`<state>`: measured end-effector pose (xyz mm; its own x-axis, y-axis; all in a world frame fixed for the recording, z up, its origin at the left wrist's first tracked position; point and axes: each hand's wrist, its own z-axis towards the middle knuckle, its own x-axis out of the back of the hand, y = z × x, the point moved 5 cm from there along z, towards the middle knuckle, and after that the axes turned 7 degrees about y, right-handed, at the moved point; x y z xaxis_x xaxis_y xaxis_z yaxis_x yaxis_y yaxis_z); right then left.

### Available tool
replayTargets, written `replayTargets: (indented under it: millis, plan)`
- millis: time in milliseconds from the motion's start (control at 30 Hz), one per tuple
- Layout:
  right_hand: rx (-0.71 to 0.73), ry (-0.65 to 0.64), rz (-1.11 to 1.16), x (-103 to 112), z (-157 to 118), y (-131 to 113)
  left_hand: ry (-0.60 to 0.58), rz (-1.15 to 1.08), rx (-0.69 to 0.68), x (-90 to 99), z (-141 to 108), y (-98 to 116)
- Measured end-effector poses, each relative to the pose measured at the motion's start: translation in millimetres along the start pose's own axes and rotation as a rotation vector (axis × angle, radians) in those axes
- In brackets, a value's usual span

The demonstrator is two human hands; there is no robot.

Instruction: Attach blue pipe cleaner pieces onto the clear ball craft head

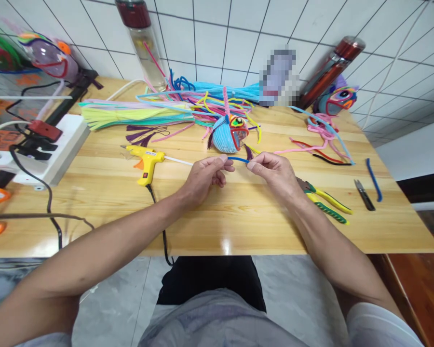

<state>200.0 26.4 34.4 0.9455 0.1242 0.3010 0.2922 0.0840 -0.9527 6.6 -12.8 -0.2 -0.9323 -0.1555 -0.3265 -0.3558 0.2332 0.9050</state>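
Wooden tabletop [217, 231] beneath; left hand [202, 179] and right hand [274, 173] each pinch an end of the blue stem [237, 159]; light, even tension should prevent kinks.

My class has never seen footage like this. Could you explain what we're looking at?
No machine is at work here: a person works bare-handed. The single picture comes from a camera worn on the head, looking forward and down. The left hand and right hand pinch a blue craft stem between them. On the wooden table lie a yellow glue gun, left of the hands; pliers, to their right; and bundles of colourful craft stems, farther back. Just beyond the hands sits a light-blue ornament.
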Motion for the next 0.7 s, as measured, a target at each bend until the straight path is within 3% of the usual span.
replayTargets:
  millis: [167, 433, 700]
  plan:
    - [-0.032, -0.020, 0.032, -2.5, 1.5, 5.2, 0.048, -0.012, -0.070, 3.5, 1.8, 5.7]
    - [-0.016, -0.132, -0.036, -8.4, 1.6, 9.3, -0.007, 0.166, -0.126, 2.4, -0.4, 6.4]
    - [-0.002, -0.059, -0.007, -6.4, 1.3, 10.8, -0.051, 0.181, -0.088, -1.8, -5.5, 5.5]
